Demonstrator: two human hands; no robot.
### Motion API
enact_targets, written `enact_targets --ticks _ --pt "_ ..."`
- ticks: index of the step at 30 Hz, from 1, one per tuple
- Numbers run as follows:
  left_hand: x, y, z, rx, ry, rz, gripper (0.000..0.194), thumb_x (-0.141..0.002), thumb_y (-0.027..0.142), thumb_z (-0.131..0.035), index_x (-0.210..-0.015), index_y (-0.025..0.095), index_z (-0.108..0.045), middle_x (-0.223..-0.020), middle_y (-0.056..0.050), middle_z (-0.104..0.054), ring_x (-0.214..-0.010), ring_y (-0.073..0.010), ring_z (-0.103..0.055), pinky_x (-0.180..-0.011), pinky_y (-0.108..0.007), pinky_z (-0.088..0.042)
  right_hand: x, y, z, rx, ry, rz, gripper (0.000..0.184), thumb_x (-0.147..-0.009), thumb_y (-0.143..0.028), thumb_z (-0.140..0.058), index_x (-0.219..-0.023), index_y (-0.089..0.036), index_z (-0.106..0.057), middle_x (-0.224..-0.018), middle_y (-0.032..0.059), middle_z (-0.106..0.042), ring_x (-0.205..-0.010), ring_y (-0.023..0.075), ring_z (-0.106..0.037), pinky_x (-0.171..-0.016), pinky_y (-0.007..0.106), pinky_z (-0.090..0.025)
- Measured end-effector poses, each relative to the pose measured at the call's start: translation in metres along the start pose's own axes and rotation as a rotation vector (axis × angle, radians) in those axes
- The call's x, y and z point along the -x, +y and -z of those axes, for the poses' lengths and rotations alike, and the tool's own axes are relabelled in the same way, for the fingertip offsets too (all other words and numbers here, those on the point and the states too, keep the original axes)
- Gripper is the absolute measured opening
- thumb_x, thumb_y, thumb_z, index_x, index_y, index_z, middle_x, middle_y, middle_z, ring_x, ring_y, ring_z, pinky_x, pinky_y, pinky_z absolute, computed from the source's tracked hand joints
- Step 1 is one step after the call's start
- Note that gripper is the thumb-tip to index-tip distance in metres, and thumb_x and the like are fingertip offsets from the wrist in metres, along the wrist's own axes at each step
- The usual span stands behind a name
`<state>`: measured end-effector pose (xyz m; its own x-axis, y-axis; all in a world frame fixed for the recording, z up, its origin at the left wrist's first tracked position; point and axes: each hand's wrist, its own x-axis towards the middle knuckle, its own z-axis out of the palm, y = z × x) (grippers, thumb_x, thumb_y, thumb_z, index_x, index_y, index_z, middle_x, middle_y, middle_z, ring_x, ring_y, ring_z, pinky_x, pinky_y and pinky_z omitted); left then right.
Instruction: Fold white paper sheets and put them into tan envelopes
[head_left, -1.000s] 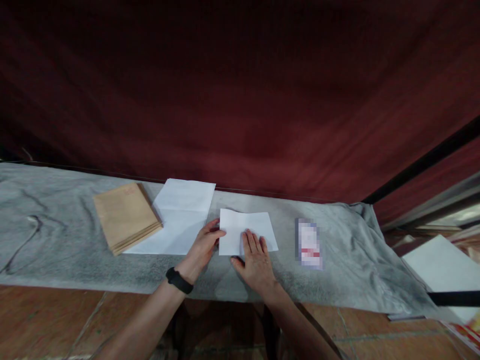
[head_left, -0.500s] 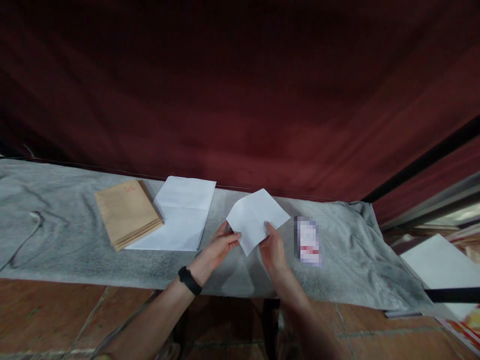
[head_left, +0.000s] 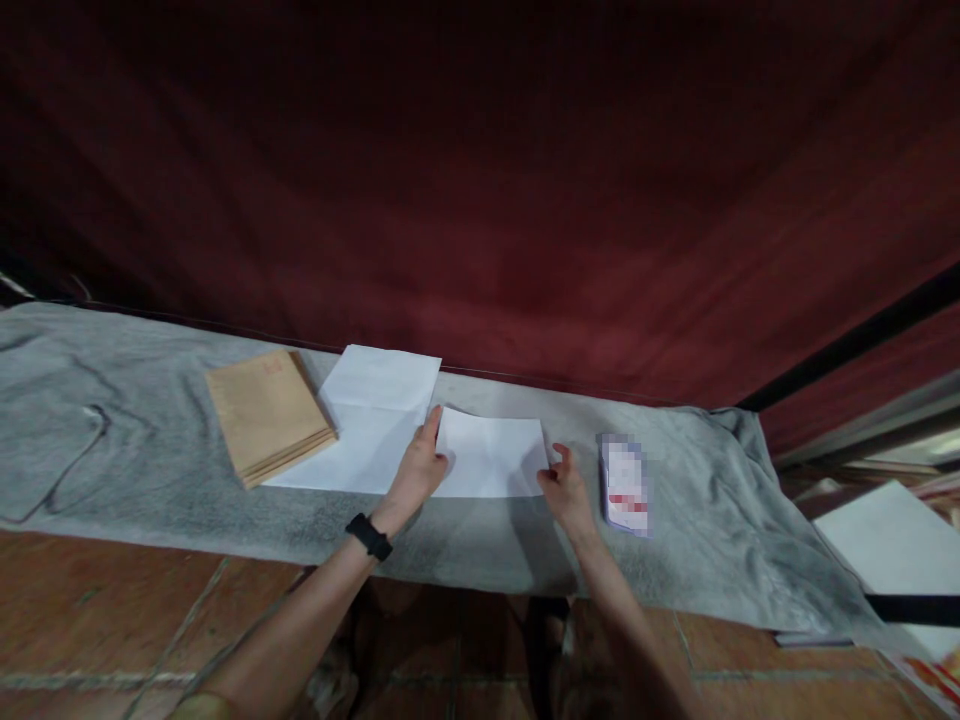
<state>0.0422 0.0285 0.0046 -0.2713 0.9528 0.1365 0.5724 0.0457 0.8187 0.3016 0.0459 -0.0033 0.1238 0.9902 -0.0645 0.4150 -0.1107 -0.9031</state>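
"White sheet (head_left: 491, 455) has swung round since the earlier frame: it was tilted cornerwise between the hands, and now its long edges run left to right."

"Where is it exactly?"

"Between the left hand (head_left: 411, 475) and the right hand (head_left: 568, 492), over the middle of the cloth-covered table (head_left: 465, 540). Its upper edge bows a little."

"And the fingers?"

"On the left, the thumb laps the sheet's left edge and the index finger points up alongside it; they pinch that edge. On the right, the thumb is at the lower right corner and the index finger is bent, off the edge. I can't tell whether those fingers pinch the paper."

"What else is close?"

"Just left, creased white paper (head_left: 379, 380) lies flat, with a brown paper stack (head_left: 266, 415) overlapping its left side. To the right of the right hand lies a white item with a red band (head_left: 624, 470), too blurred to make out."

"Anything on the wrists?"

"Only a dark wristband (head_left: 367, 537), on the left."
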Motion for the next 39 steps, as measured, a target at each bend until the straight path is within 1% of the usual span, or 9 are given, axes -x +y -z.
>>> enact_targets --ticks 4,9,11,14,19,22,24,29,39 --pt "0.006 0.011 0.000 -0.329 0.004 -0.041 0.076 -0.072 0.001 -0.048 -0.147 0.012 -0.040 -0.131 -0.016 -0.056 -0.118 -0.0272 -0.059 -0.102 -0.041 -0.048 0.014 -0.001 -0.003 0.468 -0.031 0.165 0.058 -0.081 -0.015 -0.049 -0.139 -0.015 -0.047 -0.088 0.0059 -0.069 -0.077 0.0218 -0.065 -0.071 0.031 -0.045" --pt "0.027 0.026 -0.019 -0.645 0.038 -0.214 0.054 -0.088 0.015 -0.049 -0.142 0.012 -0.046 -0.154 -0.021 -0.037 -0.137 -0.0373 -0.042 -0.108 -0.054 -0.039 0.016 -0.002 0.002 0.772 0.028 0.314 0.044 -0.086 -0.016 -0.050 -0.130 -0.014 -0.056 -0.105 0.0130 -0.067 -0.096 0.0257 -0.064 -0.084 0.034 -0.047" --pt "0.035 0.026 -0.033 -0.667 -0.018 -0.300 0.050 -0.094 0.024 -0.046 -0.143 0.011 -0.045 -0.157 -0.020 -0.034 -0.144 -0.0351 -0.032 -0.115 -0.052 -0.032 0.014 -0.004 0.000 0.811 0.079 0.352 0.038 -0.088 -0.019 -0.052 -0.125 -0.014 -0.061 -0.107 0.0150 -0.066 -0.101 0.0286 -0.061 -0.089 0.039 -0.047" --pt "0.043 0.025 -0.051 -0.683 -0.094 -0.361 0.049 -0.099 0.029 -0.039 -0.144 0.011 -0.044 -0.157 -0.017 -0.035 -0.147 -0.0311 -0.028 -0.119 -0.051 -0.025 0.011 -0.008 -0.014 0.721 0.100 0.467 0.039 -0.094 -0.026 -0.046 -0.128 -0.014 -0.060 -0.122 0.0170 -0.063 -0.111 0.0299 -0.057 -0.095 0.044 -0.046" --pt "0.038 0.030 -0.056 -0.714 -0.157 -0.396 0.048 -0.098 0.020 -0.035 -0.142 0.007 -0.047 -0.152 -0.016 -0.045 -0.143 -0.0284 -0.037 -0.118 -0.046 -0.027 0.012 -0.014 -0.053 0.629 -0.079 0.677 0.045 -0.102 -0.030 -0.033 -0.140 -0.014 -0.052 -0.146 0.0146 -0.051 -0.136 0.0255 -0.044 -0.110 0.046 -0.038" --pt "0.030 0.032 -0.055 -0.717 -0.156 -0.363 0.049 -0.096 0.016 -0.034 -0.142 0.007 -0.047 -0.154 -0.016 -0.042 -0.140 -0.0277 -0.041 -0.115 -0.043 -0.032 0.013 -0.016 -0.066 0.705 -0.150 0.678 0.046 -0.104 -0.027 -0.027 -0.142 -0.014 -0.050 -0.148 0.0124 -0.050 -0.141 0.0226 -0.038 -0.115 0.045 -0.032" --pt "0.025 0.031 -0.057 -0.727 -0.145 -0.354 0.051 -0.095 0.016 -0.033 -0.144 0.008 -0.044 -0.157 -0.016 -0.037 -0.143 -0.0289 -0.037 -0.115 -0.045 -0.031 0.011 -0.018 -0.069 0.754 -0.153 0.652 0.046 -0.105 -0.026 -0.026 -0.144 -0.015 -0.049 -0.148 0.0115 -0.050 -0.142 0.0224 -0.038 -0.116 0.044 -0.030" --pt "0.020 0.025 -0.062 -0.749 -0.170 -0.364 0.053 -0.096 0.018 -0.031 -0.147 0.007 -0.040 -0.158 -0.014 -0.034 -0.149 -0.0276 -0.025 -0.121 -0.047 -0.019 0.007 -0.019 -0.073 0.833 -0.103 0.595 0.048 -0.106 -0.033 -0.027 -0.146 -0.017 -0.047 -0.152 0.0098 -0.046 -0.143 0.0252 -0.036 -0.116 0.045 -0.028" --pt "0.016 0.011 -0.055 -0.707 -0.079 -0.317 0.056 -0.098 0.026 -0.030 -0.148 0.002 -0.036 -0.158 -0.018 -0.033 -0.148 -0.0245 -0.026 -0.122 -0.042 -0.021 -0.004 0.001 -0.061 0.881 0.064 0.571 0.053 -0.105 -0.039 -0.030 -0.150 -0.012 -0.039 -0.153 0.0143 -0.041 -0.142 0.0284 -0.037 -0.116 0.048 -0.028"
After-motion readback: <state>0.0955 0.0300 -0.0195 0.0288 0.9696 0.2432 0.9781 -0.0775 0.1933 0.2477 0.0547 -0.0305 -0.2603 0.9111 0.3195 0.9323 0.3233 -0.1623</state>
